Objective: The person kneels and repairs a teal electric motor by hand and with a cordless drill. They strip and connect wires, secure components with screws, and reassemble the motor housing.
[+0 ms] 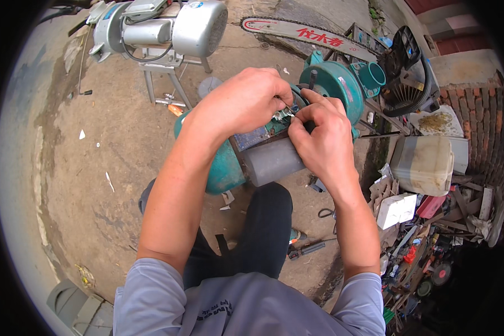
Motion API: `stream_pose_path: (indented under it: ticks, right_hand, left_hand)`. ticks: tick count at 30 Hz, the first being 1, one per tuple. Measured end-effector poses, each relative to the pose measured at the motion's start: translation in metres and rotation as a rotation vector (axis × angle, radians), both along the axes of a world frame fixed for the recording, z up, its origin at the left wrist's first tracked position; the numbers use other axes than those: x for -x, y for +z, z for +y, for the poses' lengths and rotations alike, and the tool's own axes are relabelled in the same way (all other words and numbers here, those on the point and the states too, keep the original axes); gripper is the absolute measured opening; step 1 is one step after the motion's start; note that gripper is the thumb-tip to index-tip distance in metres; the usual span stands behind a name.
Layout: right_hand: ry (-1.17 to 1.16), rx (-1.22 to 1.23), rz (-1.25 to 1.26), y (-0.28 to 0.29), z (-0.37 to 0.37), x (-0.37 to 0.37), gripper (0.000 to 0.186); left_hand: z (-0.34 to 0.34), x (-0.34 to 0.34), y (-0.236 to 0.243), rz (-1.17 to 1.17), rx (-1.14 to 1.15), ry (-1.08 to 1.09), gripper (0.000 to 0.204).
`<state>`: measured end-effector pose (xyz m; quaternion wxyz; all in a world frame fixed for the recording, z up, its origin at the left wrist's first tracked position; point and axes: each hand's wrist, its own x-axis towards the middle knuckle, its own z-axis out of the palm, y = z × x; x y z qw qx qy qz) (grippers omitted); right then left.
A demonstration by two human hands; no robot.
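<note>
A green electric pump (pixel 224 168) lies on the ground before my knees, its rounded volute (pixel 333 87) to the right. On its upper side is a small open wiring spot with metal terminals (pixel 281 114), next to a dark grey cylinder (pixel 274 161). My left hand (pixel 243 101) bends over the terminals from the left, its thumb and fingertips pinched together. From the right, my right hand (pixel 323 131) meets it there, thumb and forefinger closed at the terminals' edge. Whatever small piece each hand pinches is hidden by the fingers.
A silver motor-driven machine (pixel 168 33) stands on a metal frame at the far left. Far right, a chainsaw bar (pixel 313 37) reaches across behind the pump. A plastic container (pixel 423 165) and heaped scrap (pixel 420 257) line the right side. Pliers-like tools (pixel 308 249) lie by my leg.
</note>
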<state>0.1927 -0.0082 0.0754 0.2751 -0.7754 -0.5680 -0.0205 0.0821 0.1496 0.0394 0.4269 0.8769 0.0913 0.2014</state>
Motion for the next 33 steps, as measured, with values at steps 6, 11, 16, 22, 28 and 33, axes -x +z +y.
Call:
stream_pose_path:
  ticks: [6,11,16,22,28,33]
  right_hand:
    - [0.008,0.014,0.025,0.001,0.000,0.001,0.007]
    - [-0.027,0.081,-0.002,0.004,0.003,0.002,0.009]
    - [-0.036,0.084,-0.044,0.004,0.003,0.003,0.011]
    - [-0.080,0.137,0.143,0.007,-0.005,-0.001,0.016]
    - [-0.054,0.165,0.174,0.005,-0.014,0.002,0.025]
    - [0.018,0.103,0.420,-0.003,-0.020,-0.009,0.031]
  left_hand:
    - [0.000,0.001,0.000,0.002,-0.018,0.004,0.014]
    - [0.000,0.001,-0.001,0.005,-0.004,0.006,0.014]
    - [0.000,0.004,0.003,0.033,-0.034,-0.002,0.016]
    - [-0.014,0.023,0.005,0.048,0.047,0.095,0.045]
    - [-0.034,0.027,0.001,0.115,0.028,0.294,0.072]
    - [-0.043,0.009,0.000,0.129,-0.010,0.361,0.067]
